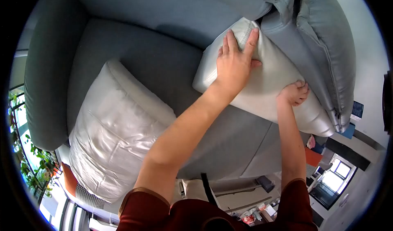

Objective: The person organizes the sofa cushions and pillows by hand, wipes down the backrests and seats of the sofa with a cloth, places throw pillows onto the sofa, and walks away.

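Note:
A shiny pale cushion (266, 81) lies on the grey sofa, against its backrest and the right-hand armrest. My left hand (236, 59) presses flat on the cushion's upper part, fingers spread and pointing to its top corner. Farther right, my right hand (293, 93) rests at the cushion's edge beside the armrest, its fingers curled on the fabric. A second shiny pale cushion (116, 132), wrinkled, is on the left part of the seat, touched by neither hand.
The grey sofa seat (135, 47) lies between the left armrest (49, 75) and the right armrest (327, 55). Green plants (39, 165) stand by a window at lower left. Several small items (254, 214) are at the bottom, behind the sofa's front edge.

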Tool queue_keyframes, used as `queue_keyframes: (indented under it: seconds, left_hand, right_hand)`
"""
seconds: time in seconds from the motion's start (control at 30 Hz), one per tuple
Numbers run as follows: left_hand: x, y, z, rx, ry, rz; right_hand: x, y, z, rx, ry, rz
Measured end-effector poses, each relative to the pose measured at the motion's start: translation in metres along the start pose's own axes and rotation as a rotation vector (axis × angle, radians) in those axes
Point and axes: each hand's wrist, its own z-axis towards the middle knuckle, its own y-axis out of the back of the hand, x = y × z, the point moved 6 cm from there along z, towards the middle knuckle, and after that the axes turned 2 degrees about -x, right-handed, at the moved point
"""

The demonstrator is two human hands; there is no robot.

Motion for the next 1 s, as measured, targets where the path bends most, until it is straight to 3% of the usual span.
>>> queue_keyframes:
  seconds: [0.17,0.27,0.3,0.37,0.47,0.5,0.53,0.6,0.7,0.73,0.77,0.8,0.83,0.9,0.97,1.0]
  left_hand:
    - [0.006,-0.032,0.022,0.124,-0.001,0.116]
    - [0.012,0.000,0.019,0.447,0.094,-0.012]
    - [0.016,0.006,0.012,0.433,0.092,-0.003]
    - [0.011,0.027,-0.009,0.169,-0.059,0.048]
    - [0.009,0.109,-0.073,0.139,0.037,-0.500]
    - [0.020,0.129,-0.108,0.285,0.273,-0.591]
    - [0.029,0.151,-0.144,0.320,0.358,-0.629]
    - [0.062,0.185,-0.229,0.535,0.495,-0.549]
    - [0.098,0.241,-0.362,0.587,1.026,-0.678]
    - [0.105,0.262,-0.398,0.605,1.206,-0.680]
    - [0.110,0.281,-0.433,0.525,1.413,-0.807]
    - [0.115,0.299,-0.464,0.426,1.617,-0.932]
    - [0.127,0.318,-0.488,0.402,1.634,-0.919]
    - [0.157,0.363,-0.557,0.392,2.035,-0.549]
    - [0.178,0.379,-0.580,0.318,2.022,-0.509]
    - [0.188,0.386,-0.585,0.269,1.994,-0.476]
  right_hand:
    - [-0.007,-0.028,0.007,-0.234,-0.067,-0.117]
    - [0.002,-0.014,0.003,-0.211,0.030,-0.004]
    - [0.005,-0.009,0.001,-0.208,0.031,0.013]
    - [0.002,-0.001,0.001,-0.046,0.029,0.095]
    - [0.006,0.027,-0.001,0.110,-0.028,0.192]
    - [0.006,0.028,-0.003,0.209,-0.039,0.225]
    - [-0.004,0.025,0.005,0.213,-0.035,0.229]
    - [-0.026,0.002,0.024,0.486,-0.020,0.726]
    - [-0.020,0.049,-0.007,0.447,-0.029,0.742]
    - [-0.014,0.065,-0.018,0.365,0.230,0.651]
    - [-0.013,0.074,-0.038,0.384,0.233,0.655]
    - [0.008,0.093,-0.072,0.415,0.516,0.706]
    - [0.029,0.110,-0.109,0.443,0.797,0.753]
    - [0.059,0.119,-0.183,0.631,1.194,0.596]
    - [0.078,0.102,-0.250,1.204,0.922,0.729]
    - [0.079,0.086,-0.277,1.348,0.819,0.788]
